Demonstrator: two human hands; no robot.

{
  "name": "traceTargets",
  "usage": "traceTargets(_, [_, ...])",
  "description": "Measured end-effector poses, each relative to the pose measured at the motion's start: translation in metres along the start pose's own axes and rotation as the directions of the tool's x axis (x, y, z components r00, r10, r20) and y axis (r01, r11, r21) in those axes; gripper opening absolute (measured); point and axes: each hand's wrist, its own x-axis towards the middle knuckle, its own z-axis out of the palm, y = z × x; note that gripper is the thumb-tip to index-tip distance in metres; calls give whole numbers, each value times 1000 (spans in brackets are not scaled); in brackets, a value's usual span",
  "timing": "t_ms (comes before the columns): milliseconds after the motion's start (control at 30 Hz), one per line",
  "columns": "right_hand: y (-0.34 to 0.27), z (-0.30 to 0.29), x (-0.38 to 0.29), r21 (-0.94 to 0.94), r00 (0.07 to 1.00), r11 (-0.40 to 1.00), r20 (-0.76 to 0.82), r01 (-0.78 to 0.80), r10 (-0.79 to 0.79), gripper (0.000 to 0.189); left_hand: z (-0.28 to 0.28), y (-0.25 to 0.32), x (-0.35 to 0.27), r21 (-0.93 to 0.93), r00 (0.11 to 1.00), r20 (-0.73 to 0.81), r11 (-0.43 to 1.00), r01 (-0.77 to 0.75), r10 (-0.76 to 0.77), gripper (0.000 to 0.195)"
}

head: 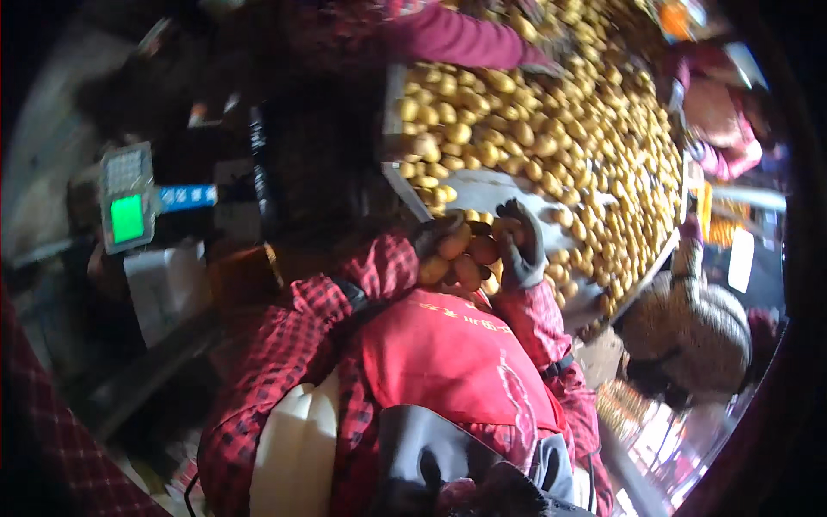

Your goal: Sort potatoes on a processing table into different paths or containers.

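A cluster of potatoes (466, 260) lies between my two gloved hands, close against the front of a red apron (446, 355). My left hand (434, 238), in a dark glove, cups the cluster from the left and is partly in shadow. On the other side, my right hand (524, 249), in a grey glove, curls its fingers inward against the potatoes. Both hands are at the near edge of a large sorting table (497, 184) heaped with loose yellow potatoes (549, 129). Some of its pale surface shows just beyond my hands.
A co-worker's pink sleeve (459, 39) reaches over the heap from the far left. Another person (717, 116) works along the right side, and someone in a grey top (691, 329) is nearer. A scale display (127, 197) with a lit green screen stands left, above a white container (167, 284).
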Motion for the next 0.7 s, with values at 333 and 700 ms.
traceTargets(333, [-24, 98, 46, -130, 784, 990, 620, 54, 39, 52, -14, -22, -45, -206, 940, -119, 918, -338, 320, 50])
traceTargets(700, [-40, 124, 40, -237, 883, 965, 470, 110, 15, 61, -99, -23, -131, -148, 686, -472, 717, -681, 554, 52])
